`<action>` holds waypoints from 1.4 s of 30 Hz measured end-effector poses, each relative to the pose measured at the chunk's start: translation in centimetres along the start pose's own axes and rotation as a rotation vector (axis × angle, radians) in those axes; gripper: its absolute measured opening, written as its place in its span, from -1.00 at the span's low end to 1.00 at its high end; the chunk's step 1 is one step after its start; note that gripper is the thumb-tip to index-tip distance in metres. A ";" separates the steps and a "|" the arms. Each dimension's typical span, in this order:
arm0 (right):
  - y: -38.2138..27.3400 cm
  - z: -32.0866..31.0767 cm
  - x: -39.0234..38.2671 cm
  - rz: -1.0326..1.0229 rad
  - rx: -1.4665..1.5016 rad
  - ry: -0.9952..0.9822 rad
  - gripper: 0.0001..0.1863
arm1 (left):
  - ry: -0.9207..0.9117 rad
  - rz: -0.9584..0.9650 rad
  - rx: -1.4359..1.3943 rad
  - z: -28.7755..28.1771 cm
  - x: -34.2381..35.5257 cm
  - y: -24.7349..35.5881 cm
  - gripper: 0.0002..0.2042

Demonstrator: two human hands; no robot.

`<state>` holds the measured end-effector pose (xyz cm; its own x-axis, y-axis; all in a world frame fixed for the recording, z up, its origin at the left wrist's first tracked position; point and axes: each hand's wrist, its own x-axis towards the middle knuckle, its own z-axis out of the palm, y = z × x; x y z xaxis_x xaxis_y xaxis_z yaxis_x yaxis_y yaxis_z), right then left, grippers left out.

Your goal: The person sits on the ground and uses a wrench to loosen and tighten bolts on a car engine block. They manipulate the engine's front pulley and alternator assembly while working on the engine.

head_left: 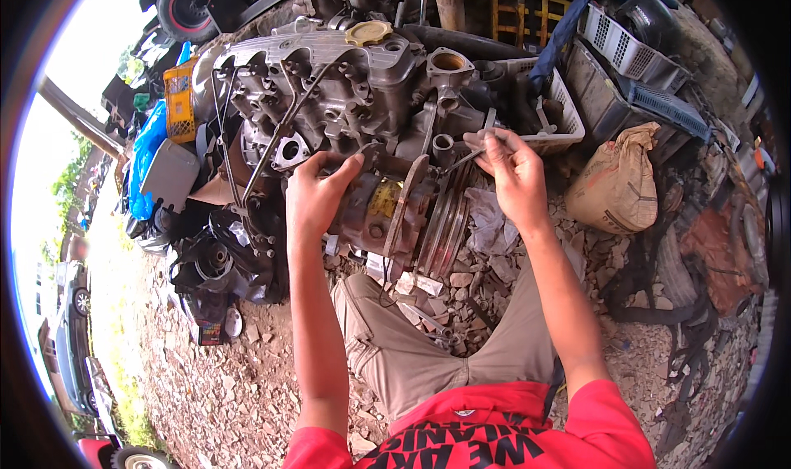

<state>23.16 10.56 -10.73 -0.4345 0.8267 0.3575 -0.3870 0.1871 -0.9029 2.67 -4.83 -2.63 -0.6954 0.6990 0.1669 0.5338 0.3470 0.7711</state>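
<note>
A large grey metal engine (329, 86) lies before me, with a round tan filler cap (368, 32) on its top cover. My left hand (320, 191) is at its near side, thumb and fingers pinched together; what they hold, if anything, is too small to make out. Between the fingers of my right hand (512, 171) is a slim metal tool (463, 162), its far end close to the engine's front. Below and between both hands sit an alternator-like part with a yellow label (384, 199), a flat metal bracket (407, 205) and a grooved pulley (446, 222).
Right of the engine stand a white plastic crate (568, 98) with metal parts and a brown paper sack (616, 181). Black plastic bags (222, 259) and a yellow crate (179, 102) are at the left. Thin bent metal pipes (284, 131) stick out near my left hand. Broken stones (239, 387) cover the ground.
</note>
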 end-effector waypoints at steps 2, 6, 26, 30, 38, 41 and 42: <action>0.8 -1.4 1.1 0.069 0.078 0.053 -0.69 | -0.006 0.013 0.012 0.0 0.0 -0.2 -0.60; 1.4 -2.3 1.7 0.119 0.166 0.023 -0.71 | -0.007 0.012 0.000 0.0 0.3 -0.6 -0.61; 0.6 1.3 2.6 0.116 0.032 -0.086 -0.78 | 0.019 0.001 -0.001 0.0 0.2 -0.8 -0.58; 0.7 1.2 1.0 0.042 0.069 -0.105 -0.79 | 0.020 0.013 -0.006 0.1 0.5 -1.3 -0.57; -0.9 2.2 -5.1 -0.154 -0.289 -0.254 -0.54 | 0.015 0.003 0.005 0.2 0.2 -0.8 -0.56; -0.8 2.2 -5.4 -0.102 -0.264 -0.234 -0.54 | 0.024 0.006 0.009 0.0 0.1 -0.7 -0.57; -0.6 2.1 -5.0 -0.046 -0.137 -0.238 -0.56 | 0.029 0.009 0.008 0.0 0.1 -0.7 -0.57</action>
<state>23.81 5.18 -11.50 -0.6041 0.6709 0.4301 -0.3043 0.3046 -0.9026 2.27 -5.03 -3.19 -0.7042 0.6835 0.1921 0.5442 0.3459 0.7643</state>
